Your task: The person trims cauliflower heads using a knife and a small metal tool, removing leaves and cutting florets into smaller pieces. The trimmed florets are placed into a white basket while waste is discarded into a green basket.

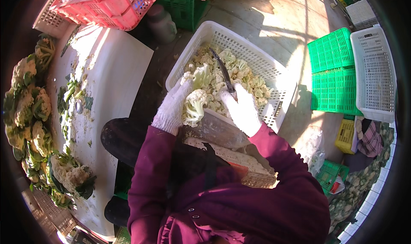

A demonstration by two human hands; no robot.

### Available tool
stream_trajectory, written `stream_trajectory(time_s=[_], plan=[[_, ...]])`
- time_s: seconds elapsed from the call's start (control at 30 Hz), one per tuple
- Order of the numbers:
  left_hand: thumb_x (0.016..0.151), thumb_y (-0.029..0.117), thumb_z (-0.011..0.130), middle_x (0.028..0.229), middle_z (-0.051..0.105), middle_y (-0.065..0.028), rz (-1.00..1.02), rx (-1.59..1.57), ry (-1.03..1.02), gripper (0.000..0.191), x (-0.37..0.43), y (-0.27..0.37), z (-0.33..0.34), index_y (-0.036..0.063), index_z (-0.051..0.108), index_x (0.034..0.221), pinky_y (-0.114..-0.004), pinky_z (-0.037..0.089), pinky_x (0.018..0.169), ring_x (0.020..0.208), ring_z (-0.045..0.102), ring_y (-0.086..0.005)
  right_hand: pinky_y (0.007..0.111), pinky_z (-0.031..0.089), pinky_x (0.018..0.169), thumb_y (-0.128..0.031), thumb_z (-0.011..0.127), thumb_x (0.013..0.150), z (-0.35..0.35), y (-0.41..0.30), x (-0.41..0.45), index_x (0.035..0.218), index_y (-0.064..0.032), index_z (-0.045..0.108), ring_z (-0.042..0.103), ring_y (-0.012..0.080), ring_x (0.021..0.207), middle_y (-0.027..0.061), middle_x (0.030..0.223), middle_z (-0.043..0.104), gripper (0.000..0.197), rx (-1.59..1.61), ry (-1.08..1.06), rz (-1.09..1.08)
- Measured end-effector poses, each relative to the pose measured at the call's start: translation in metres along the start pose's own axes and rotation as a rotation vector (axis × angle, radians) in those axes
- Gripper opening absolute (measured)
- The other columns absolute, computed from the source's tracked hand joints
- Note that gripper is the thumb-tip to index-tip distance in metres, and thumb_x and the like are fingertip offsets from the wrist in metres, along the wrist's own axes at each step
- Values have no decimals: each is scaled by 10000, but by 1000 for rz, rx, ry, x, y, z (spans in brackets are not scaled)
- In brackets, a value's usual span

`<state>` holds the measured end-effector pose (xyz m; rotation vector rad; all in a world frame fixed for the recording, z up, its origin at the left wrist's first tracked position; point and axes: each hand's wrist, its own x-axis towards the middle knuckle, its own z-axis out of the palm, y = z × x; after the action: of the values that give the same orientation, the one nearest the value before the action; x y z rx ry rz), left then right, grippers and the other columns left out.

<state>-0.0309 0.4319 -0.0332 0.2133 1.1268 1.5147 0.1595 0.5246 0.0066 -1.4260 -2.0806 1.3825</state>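
Note:
My left hand (173, 106), in a white knitted glove, grips a piece of cauliflower (196, 105) with its pale stem side showing. Another cut piece with a thick stem (202, 77) shows just beyond the fingers; whether the hand also holds it is unclear. A curved dark-bladed knife (222, 67) is in my gloved right hand (241, 108), its tip pointing away from me. Both hands are above the near edge of a white perforated plastic crate (253, 53). Many cut cauliflower florets (244, 71) are heaped inside it.
At left, a white table (106, 83) carries leaf scraps, a tape roll (78, 106) and whole cauliflower heads (27, 106). A red crate (109, 9) stands at its far end. Green crates (334, 74) and a white crate (374, 77) are at right, near a plastic bag (310, 149).

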Motion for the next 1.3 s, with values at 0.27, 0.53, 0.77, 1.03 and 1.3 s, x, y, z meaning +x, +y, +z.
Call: stream_trajectory(time_s=[0.27,0.53,0.77,1.03,1.3], plan=[[1065,454,578,1076,739,-214,-76,-174,112,497,4,-4,-17,-4,636,1247,-379,630,597,715,744,-286,288,448,559,-249,715,993,0,0,-13,1126,-33,670,575,82,595,14,698,634,258,217,-68,77],[1085,431,555,1080,729,-150,-71,-212,212,485,-23,-9,-30,1,624,1297,-365,621,584,769,741,-240,277,454,547,-250,757,968,6,8,-16,1221,-12,636,561,77,585,4,716,633,368,398,-140,118],[1088,339,577,1270,675,-164,84,155,158,524,-15,-13,-14,-40,526,1445,-317,599,845,1050,695,-195,268,442,531,-291,853,879,24,-20,-3,1240,4,619,529,76,585,23,837,600,522,393,-330,76],[1059,366,603,1505,481,-238,135,64,-33,709,-29,2,3,-63,350,1564,-419,502,1082,1362,543,-307,268,388,434,-202,721,965,30,-10,25,1036,-19,643,518,103,465,22,647,563,211,769,-150,201],[1044,199,581,1394,583,-174,284,325,254,556,-36,12,12,-13,433,1536,-309,537,938,1187,617,-195,394,522,617,-267,719,970,0,-12,-20,1238,-34,652,687,247,648,109,756,700,361,-105,-107,-38]])
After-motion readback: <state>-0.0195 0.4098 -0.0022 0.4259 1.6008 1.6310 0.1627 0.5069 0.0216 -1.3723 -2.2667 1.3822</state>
